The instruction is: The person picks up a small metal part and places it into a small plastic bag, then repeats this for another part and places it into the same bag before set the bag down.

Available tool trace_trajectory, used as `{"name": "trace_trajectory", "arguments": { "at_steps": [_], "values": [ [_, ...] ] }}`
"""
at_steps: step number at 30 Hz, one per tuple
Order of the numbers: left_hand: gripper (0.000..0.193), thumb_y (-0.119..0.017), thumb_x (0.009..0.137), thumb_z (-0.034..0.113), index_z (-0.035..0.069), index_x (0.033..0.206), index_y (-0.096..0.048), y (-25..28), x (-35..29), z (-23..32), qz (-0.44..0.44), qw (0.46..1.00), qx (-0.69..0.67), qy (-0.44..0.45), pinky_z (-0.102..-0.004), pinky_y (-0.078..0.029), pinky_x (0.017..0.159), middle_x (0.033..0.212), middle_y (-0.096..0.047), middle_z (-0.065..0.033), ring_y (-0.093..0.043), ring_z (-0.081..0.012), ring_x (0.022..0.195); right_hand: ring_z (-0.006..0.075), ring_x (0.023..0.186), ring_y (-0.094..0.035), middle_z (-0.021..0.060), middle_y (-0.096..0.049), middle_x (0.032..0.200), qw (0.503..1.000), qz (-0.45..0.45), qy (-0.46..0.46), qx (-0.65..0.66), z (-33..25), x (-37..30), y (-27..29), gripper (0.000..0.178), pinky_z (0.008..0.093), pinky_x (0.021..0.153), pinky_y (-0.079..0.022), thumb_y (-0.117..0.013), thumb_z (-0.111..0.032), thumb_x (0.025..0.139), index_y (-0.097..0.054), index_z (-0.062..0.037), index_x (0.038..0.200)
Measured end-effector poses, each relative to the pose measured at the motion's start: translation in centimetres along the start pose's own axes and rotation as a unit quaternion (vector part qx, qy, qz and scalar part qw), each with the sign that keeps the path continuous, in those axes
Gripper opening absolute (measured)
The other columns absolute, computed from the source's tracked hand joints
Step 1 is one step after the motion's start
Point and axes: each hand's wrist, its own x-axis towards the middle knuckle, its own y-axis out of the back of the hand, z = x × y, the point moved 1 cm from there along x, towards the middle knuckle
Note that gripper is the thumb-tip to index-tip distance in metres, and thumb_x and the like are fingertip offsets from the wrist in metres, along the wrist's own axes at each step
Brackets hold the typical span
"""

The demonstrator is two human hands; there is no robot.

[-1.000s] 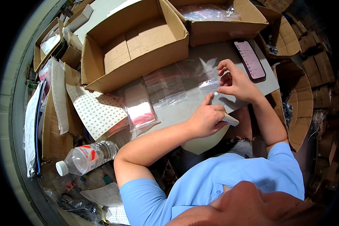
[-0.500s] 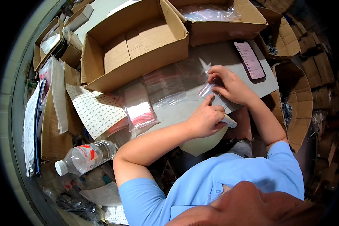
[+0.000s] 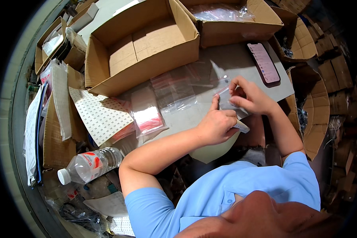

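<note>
On the grey table, a small clear zip bag (image 3: 224, 84) lies under my two hands. My left hand (image 3: 218, 123) is closed round a curled pale sheet (image 3: 215, 150), whose printed end sticks out beside the fingers. Its index finger stretches forward onto the bag's near left edge. At the bag's right side, my right hand (image 3: 250, 96) is curled with thumb and fingertips drawn together; whatever sits between them is too small to make out. More clear zip bags (image 3: 174, 93) with red strips lie flat to the left, beside a stack of bags (image 3: 147, 115).
An open cardboard box (image 3: 146, 75) stands behind the bags, and another box (image 3: 242, 33) holds clear bags. A phone (image 3: 263, 65) lies at the right. A sheet of small printed stickers (image 3: 99, 115) and a plastic bottle (image 3: 89, 166) are at the left.
My right hand has shifted slightly right and nearer, its fingers curling in more. More of the small bag shows between the hands. The left index finger has straightened forward.
</note>
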Motion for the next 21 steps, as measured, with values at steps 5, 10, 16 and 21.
{"name": "trace_trajectory", "arguments": {
  "at_steps": [5, 10, 16, 21],
  "values": [
    [0.015, -0.073, 0.076, 0.021, 0.007, 0.076, -0.066, -0.4, 0.1, -0.2, 0.001, 1.0, -0.001, -0.018, -0.067, -0.017, 0.107, 0.082, -0.062, -0.0036, -0.062, -0.0217, 0.088, 0.0279, 0.078, -0.06, 0.0157, -0.049, 0.105, 0.993, -0.018, -0.068, -0.099, -0.1, 1.5, 0.2, 0.01, 0.0355, 0.072, -0.05, -0.057, -0.007, 0.088, -0.05, 0.0001, 0.088],
    [0.015, -0.073, 0.076, 0.02, 0.007, 0.076, -0.066, -0.5, -0.1, -0.2, 0.029, 0.999, -0.003, -0.032, -0.0671, -0.017, 0.107, 0.082, -0.062, -0.0036, -0.062, -0.0218, 0.088, 0.0323, 0.083, -0.056, 0.0157, -0.048, 0.103, 0.966, -0.001, -0.079, -0.247, -0.1, 1.9, -1.0, 0.017, 0.0372, 0.075, -0.047, -0.065, -0.009, 0.082, -0.051, 0.0006, 0.082],
    [0.014, -0.074, 0.075, 0.019, 0.008, 0.077, -0.065, -0.2, 0.0, -0.4, 0.029, 0.999, -0.025, -0.03, -0.0673, -0.015, 0.108, 0.079, -0.061, -0.0028, -0.062, -0.0219, 0.085, 0.0313, 0.089, -0.057, 0.0117, -0.052, 0.1, 0.978, 0.081, -0.082, -0.172, -0.5, 1.4, 0.7, 0.028, 0.0385, 0.077, -0.048, -0.077, -0.015, 0.07, -0.06, -0.003, 0.088],
    [0.014, -0.074, 0.075, 0.02, 0.009, 0.078, -0.065, -0.1, -0.2, -0.3, 0.024, 0.999, -0.023, -0.016, -0.0678, -0.01, 0.108, 0.079, -0.061, -0.0008, -0.062, -0.0209, 0.082, 0.0278, 0.087, -0.056, 0.011, -0.052, 0.096, 0.981, 0.041, -0.058, -0.179, 0.2, 1.3, 0.4, 0.021, 0.0359, 0.076, -0.047, -0.075, -0.011, 0.073, -0.06, -0.0016, 0.086]
  ]
}}
